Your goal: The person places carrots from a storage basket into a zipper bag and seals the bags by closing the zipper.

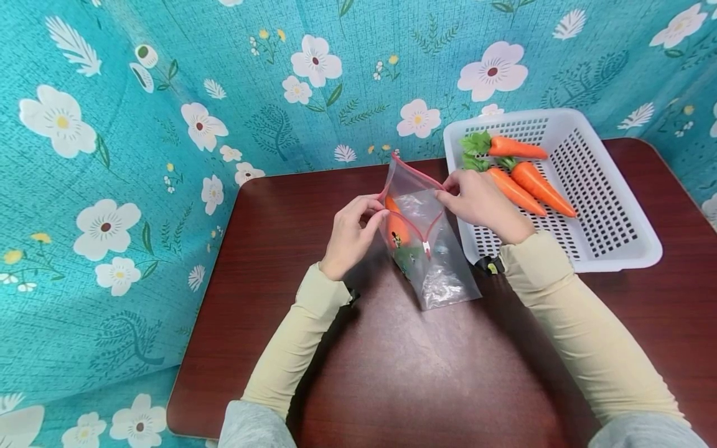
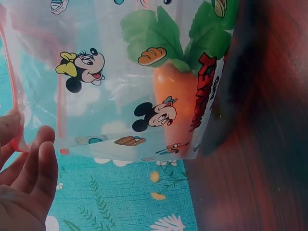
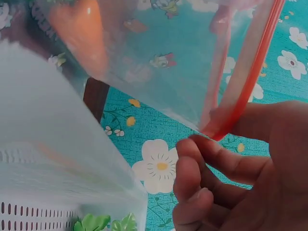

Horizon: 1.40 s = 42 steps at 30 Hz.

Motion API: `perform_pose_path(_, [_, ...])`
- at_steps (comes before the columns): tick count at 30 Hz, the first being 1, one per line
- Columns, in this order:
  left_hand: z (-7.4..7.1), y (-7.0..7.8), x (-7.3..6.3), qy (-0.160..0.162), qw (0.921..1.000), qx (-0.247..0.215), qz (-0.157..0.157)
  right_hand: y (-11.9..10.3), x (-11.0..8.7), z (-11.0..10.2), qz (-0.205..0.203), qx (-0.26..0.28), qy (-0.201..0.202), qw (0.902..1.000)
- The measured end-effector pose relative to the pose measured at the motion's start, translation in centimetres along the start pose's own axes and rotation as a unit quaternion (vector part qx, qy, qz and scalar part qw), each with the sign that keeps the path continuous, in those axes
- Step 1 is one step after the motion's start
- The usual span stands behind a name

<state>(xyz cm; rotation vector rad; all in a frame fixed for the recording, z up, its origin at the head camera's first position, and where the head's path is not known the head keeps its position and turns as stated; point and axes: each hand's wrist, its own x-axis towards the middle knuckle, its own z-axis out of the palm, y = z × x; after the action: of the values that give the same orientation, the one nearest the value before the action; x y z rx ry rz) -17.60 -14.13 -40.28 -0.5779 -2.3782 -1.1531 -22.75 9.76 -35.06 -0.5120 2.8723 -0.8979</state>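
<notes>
A clear zip bag [image 1: 450, 274] with a red zip edge and printed cartoon figures stands above the table, its mouth spread apart. Inside it is an orange carrot [image 2: 175, 94] with green leaves, seen through the plastic at the bag's left side in the head view. My left hand [image 1: 354, 233] pinches the left end of the red edge between thumb and fingers. At the opposite end, my right hand [image 1: 478, 199] pinches the other corner of the mouth, its remaining fingers curled below in the right wrist view. A white slider [image 1: 426, 247] sits on the near side of the zip.
Just right of the bag stands a white slotted basket [image 1: 622, 258] holding a few carrots [image 1: 540, 186] with green tops; my right forearm reaches across its near left corner. A floral curtain [image 1: 235, 93] hangs behind the dark red wooden table [image 1: 269, 249].
</notes>
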Motion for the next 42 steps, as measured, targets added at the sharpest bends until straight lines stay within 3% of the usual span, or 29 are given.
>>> perform_pose_path(6, [-0.1, -0.2, 0.0, 0.007, 0.9999, 0.008, 0.004, 0.2, -0.1, 0.0, -0.007, 0.010, 0.024, 0.9996])
perform_pose_path(17, [-0.3, -0.5, -0.1, -0.003, 1.0000, 0.008, -0.005, 0.1, -0.4, -0.2, 0.026, 0.056, 0.108, 0.9922])
perform_pose_path(25, [-0.2, -0.3, 0.0, -0.014, 0.9999, 0.007, -0.003, 0.0, -0.4, -0.7, 0.046, 0.084, 0.142, 0.9852])
perform_pose_path(42, [0.0, -0.5, -0.1, -0.008, 0.9995, 0.030, -0.003, 0.9, -0.8, -1.2, 0.048, 0.047, 0.105, 0.9922])
